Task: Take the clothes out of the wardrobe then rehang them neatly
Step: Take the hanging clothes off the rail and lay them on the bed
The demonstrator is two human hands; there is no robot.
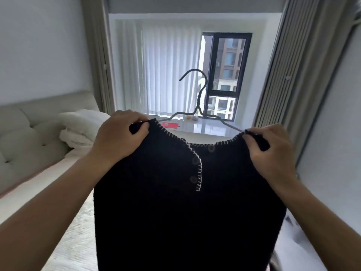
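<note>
The soft, limp black cardigan (175, 192) is pinched at both shoulders over the hanger (197, 98) by the left hand (121, 133) and right hand (273, 147).

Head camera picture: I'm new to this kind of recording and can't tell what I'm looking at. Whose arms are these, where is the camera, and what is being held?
The one picture comes from a camera worn on a person's head, looking forward and down, so the two bare arms reaching in from the bottom are the wearer's own.

The left hand and the right hand each pinch one shoulder of a black knit cardigan with their fingers, holding it up in the air. It has pale stitching along the neckline and buttons down the front. A thin dark hanger sits inside the neck, its hook sticking up free; it hangs on nothing.

Behind is a bedroom: a bed on the left with a white folded duvet, a window with white sheer curtains, and a sill with a red tag on it.
</note>
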